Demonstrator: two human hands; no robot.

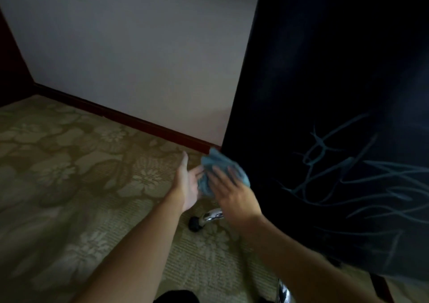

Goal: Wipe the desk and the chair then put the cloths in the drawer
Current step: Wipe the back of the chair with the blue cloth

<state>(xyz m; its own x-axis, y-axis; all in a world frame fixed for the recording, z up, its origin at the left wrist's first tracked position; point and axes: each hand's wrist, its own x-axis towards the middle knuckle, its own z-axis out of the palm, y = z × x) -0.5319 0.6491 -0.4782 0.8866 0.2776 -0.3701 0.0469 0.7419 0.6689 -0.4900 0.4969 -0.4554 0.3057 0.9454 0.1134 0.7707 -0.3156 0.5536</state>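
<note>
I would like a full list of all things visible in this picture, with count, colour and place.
cloth: one, blue-grey, bunched between both hands, centre
chair back: one, black with pale streaks, right side
chair leg with castor: one, chrome with black wheel, on the carpet below the hands
carpet: one, olive with flower pattern, floor
wall: one, pale, behind
skirting board: one, dark red, foot of wall
left hand: open, palm against the cloth
right hand: fingers over the cloth, blurred
</note>
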